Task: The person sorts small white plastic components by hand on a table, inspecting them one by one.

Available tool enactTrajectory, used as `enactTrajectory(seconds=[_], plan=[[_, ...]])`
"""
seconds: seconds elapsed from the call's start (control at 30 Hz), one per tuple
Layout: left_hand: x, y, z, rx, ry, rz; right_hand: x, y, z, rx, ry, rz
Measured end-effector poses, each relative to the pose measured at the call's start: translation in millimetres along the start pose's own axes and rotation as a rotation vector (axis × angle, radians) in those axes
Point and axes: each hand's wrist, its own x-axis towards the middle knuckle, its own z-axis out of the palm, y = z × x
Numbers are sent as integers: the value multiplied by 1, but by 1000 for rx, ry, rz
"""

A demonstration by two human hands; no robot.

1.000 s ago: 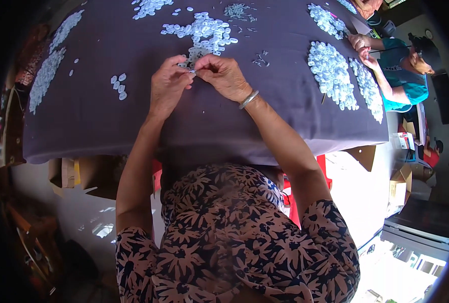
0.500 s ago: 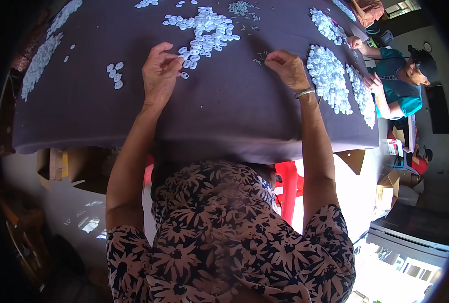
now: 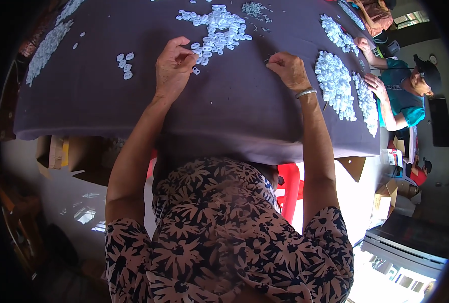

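My left hand (image 3: 175, 68) is over the table beside the loose heap of small white oval plastic pieces (image 3: 219, 30). Its thumb and forefinger are pinched together; whatever may be between them is too small to make out. Just below those fingertips lies a single white piece with holes (image 3: 196, 71). My right hand (image 3: 290, 69), with a silver bangle at the wrist, has thumb and fingers pressed together down at a few thin metal pins (image 3: 268, 58). The fingers mostly cover these pins, and I cannot see whether one is held.
A pile of small grey pins (image 3: 255, 8) lies beyond the white heap. Several white pieces (image 3: 125, 65) lie left. Bigger white piles stand at the left edge (image 3: 47, 53) and right (image 3: 334, 83). A person in a teal shirt (image 3: 404, 93) works at the right edge.
The view has shifted, so the table's things appear farther right. My right hand's fingertips have come leftward over the loose pins. My left hand keeps its place by the white heap.
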Motion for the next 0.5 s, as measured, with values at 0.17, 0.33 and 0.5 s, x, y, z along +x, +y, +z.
enactTrajectory(seconds=[0.17, 0.33, 0.5], plan=[[-1, -1, -1, 5, 11, 2, 4, -2, -13, 43, -179, 24], [-2, -3, -2, 17, 16, -5, 3, -1, -31, 259, -63, 184], [0, -1, -2, 73, 17, -14, 2, 12, -19, 104, -46, 72]])
